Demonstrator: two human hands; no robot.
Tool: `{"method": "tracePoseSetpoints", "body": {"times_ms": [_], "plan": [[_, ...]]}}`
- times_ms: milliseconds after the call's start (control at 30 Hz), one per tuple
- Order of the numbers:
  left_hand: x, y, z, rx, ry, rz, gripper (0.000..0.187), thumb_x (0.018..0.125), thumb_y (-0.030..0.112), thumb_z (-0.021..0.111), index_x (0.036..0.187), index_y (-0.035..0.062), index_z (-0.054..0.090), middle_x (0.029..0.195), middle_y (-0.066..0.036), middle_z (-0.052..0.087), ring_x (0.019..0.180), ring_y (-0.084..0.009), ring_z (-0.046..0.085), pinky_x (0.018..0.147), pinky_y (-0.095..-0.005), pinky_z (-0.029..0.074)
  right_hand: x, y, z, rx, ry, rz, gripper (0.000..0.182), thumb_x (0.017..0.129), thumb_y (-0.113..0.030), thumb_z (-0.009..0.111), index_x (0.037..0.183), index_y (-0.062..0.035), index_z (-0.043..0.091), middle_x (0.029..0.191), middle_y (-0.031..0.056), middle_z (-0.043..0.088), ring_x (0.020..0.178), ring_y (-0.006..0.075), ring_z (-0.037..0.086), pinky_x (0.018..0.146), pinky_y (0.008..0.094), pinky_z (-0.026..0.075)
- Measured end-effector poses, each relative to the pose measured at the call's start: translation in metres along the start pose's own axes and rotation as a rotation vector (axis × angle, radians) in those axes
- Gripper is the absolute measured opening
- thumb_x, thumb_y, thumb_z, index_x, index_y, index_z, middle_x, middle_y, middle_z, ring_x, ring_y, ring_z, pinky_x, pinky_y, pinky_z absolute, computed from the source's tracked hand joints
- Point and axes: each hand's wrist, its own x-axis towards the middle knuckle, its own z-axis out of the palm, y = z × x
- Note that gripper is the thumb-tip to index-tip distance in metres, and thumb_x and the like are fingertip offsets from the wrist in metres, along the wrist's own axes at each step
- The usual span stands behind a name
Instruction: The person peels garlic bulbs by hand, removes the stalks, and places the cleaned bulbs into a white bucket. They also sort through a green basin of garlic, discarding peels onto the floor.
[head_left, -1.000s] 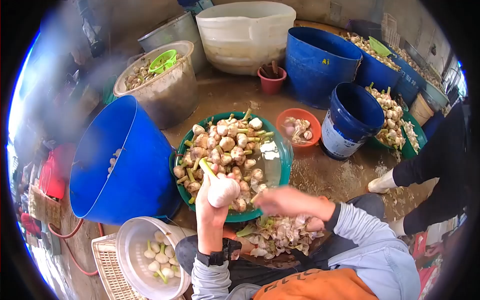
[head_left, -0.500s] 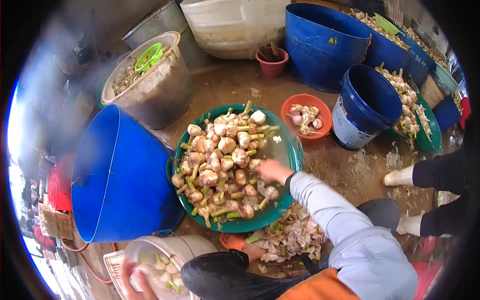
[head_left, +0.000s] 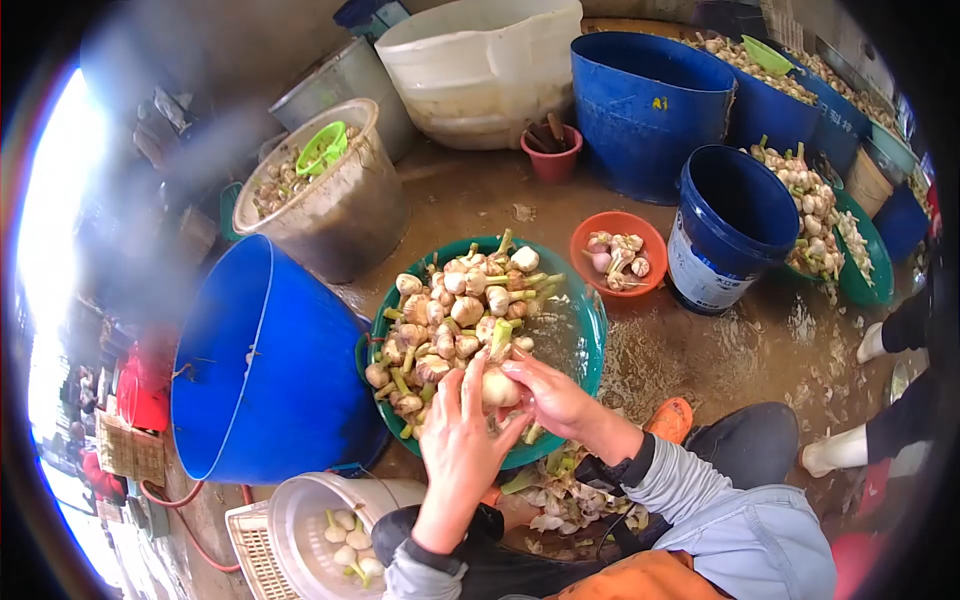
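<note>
A pale garlic bulb (head_left: 499, 390) with a green stem pointing up is between my two hands, above the near part of a green basin (head_left: 597, 375). My left hand (head_left: 462, 432) presses its fingers to the bulb's left side. From the right, my right hand (head_left: 560, 402) grips it, thumb and fingers around it. Behind the hands, the basin holds a heap of garlic bulbs (head_left: 466, 311) with cut stems, in some water. White peeled bulbs (head_left: 352, 540) lie in a whitish bucket (head_left: 295, 500) at lower left. Garlic skins (head_left: 570, 492) are piled below the basin.
A tilted blue tub (head_left: 270, 380) stands left of the basin. Beyond are an orange bowl (head_left: 656, 240) with several bulbs, a dark blue bucket (head_left: 710, 260), a small red pot (head_left: 553, 165) and large tubs. Another person's leg (head_left: 840, 450) is at right.
My right hand has come back from the heap toward me with a garlic bulb. My left hand has left the whitish bucket and joined it at the bulb. The view has shifted slightly.
</note>
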Motion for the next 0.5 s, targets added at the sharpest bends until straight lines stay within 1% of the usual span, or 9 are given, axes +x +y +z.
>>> {"method": "tracePoseSetpoints", "body": {"times_ms": [67,167,200,300,333,367,400,433,500], "plan": [[-0.013,0.004,0.010,-0.028,0.101,-0.022,0.067,0.063,0.025,0.075,0.121,0.0104,0.045,0.103,-0.014,0.048,0.094,-0.0311,0.052,0.076,-0.0372,0.045,-0.013,0.000,0.019,-0.031,0.000,-0.095,0.042,0.094,-0.020,0.040,0.132,-0.0047,0.030,0.115,0.0068,0.051,0.095,0.0140,0.053,0.079,0.0267,0.045],[-0.033,0.013,0.007,0.045,0.130,0.053,0.063,0.061,0.023,0.075,0.117,0.0106,0.050,0.093,-0.012,0.048,0.085,-0.0288,0.052,0.071,-0.0365,0.045,-0.026,0.018,0.001,-0.510,-0.050,-0.240,0.044,0.094,-0.018,0.038,0.135,-0.0064,0.026,0.114,0.0076,0.050,0.092,0.0115,0.052,0.073,0.0259,0.047],[-0.040,0.015,0.004,0.083,0.115,0.087,0.062,0.059,0.021,0.075,0.115,0.0095,0.051,0.092,-0.012,0.047,0.083,-0.0292,0.052,0.071,-0.0370,0.044,-0.038,0.012,0.003,-0.741,0.013,-0.138,0.040,0.093,-0.018,0.039,0.130,-0.0039,0.033,0.106,0.0076,0.053,0.086,0.0094,0.052,0.070,0.0242,0.047],[-0.062,0.022,-0.001,0.122,0.083,0.150,0.058,0.056,0.019,0.075,0.109,0.0085,0.054,0.087,-0.011,0.046,0.079,-0.0288,0.051,0.067,-0.0373,0.044,-0.067,0.005,0.016,-0.766,0.048,-0.035,0.029,0.090,-0.019,0.045,0.109,0.0032,0.046,0.091,0.0130,0.058,0.080,0.0177,0.055,0.072,0.0312,0.045],[-0.068,0.024,-0.002,0.098,0.080,0.160,0.058,0.056,0.019,0.075,0.109,0.0085,0.054,0.086,-0.011,0.046,0.079,-0.0287,0.051,0.067,-0.0374,0.044,-0.069,0.015,0.008,-0.848,0.031,-0.160,0.027,0.089,-0.018,0.044,0.106,0.0024,0.047,0.083,0.0129,0.059,0.072,0.0198,0.057,0.065,0.0319,0.047],[-0.073,0.027,-0.004,0.075,0.074,0.168,0.057,0.056,0.019,0.075,0.109,0.0085,0.054,0.085,-0.011,0.047,0.079,-0.0287,0.051,0.067,-0.0375,0.044,-0.075,0.019,0.005,-0.868,0.014,-0.197,0.027,0.088,-0.018,0.044,0.106,0.0020,0.048,0.083,0.0132,0.059,0.073,0.0197,0.057,0.065,0.0316,0.047],[-0.076,0.031,-0.009,-0.075,0.056,0.092,0.055,0.056,0.018,0.076,0.107,0.0081,0.055,0.086,-0.012,0.047,0.079,-0.0290,0.052,0.069,-0.0365,0.044,-0.080,0.020,0.001,-0.889,-0.006,-0.236,0.027,0.088,-0.018,0.043,0.106,0.0015,0.048,0.082,0.0135,0.059,0.073,0.0196,0.058,0.065,0.0313,0.047],[-0.079,0.027,-0.015,-0.245,-0.025,0.056,0.052,0.064,0.019,0.072,0.111,0.0085,0.053,0.092,-0.010,0.050,0.082,-0.0262,0.054,0.069,-0.0345,0.046,-0.086,0.013,0.004,-0.911,-0.030,-0.276,0.027,0.087,-0.017,0.043,0.106,0.0011,0.049,0.081,0.0138,0.059,0.074,0.0195,0.058,0.064,0.0311,0.047],[-0.088,0.014,-0.002,-1.043,-0.148,-0.187,0.058,0.069,0.017,0.068,0.122,0.0075,0.045,0.105,-0.009,0.052,0.093,-0.0208,0.054,0.075,-0.0306,0.047,-0.101,0.003,0.005,-0.787,-0.087,-0.149,0.031,0.086,-0.016,0.041,0.112,-0.0016,0.049,0.087,0.0081,0.060,0.079,0.0109,0.056,0.067,0.0279,0.046]]}}
